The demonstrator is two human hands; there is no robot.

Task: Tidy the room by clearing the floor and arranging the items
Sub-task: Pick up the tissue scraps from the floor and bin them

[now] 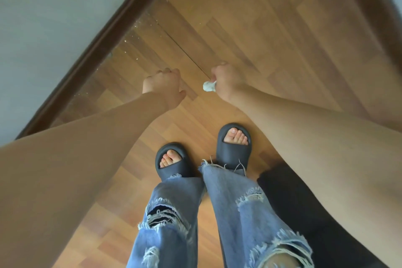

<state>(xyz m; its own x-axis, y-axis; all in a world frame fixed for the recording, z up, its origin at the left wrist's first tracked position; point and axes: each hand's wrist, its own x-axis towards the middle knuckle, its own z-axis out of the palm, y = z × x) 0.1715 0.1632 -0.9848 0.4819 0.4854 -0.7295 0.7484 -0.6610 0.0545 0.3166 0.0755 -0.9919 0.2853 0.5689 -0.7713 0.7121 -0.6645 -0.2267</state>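
A wall (43,17) and dark skirting (104,35) ran along the left, crumbs (130,37) scattered beside it on the floor (272,28). The left hand (163,85) hung curled in a loose fist, holding nothing visible. The right hand (226,81), apart from it, was clenched around a white wad (209,86). Below stood two slippers (233,148)

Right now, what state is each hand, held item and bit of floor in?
right hand: fist closed, grip on a crumpled white tissue
crumpled white tissue: balled up, sticking out of the fist, off the floor
left hand: fingers curled in; cannot tell if it holds anything
wooden floor: pale crumbs scattered along the dark baseboard
slippers: worn, flat on the floor
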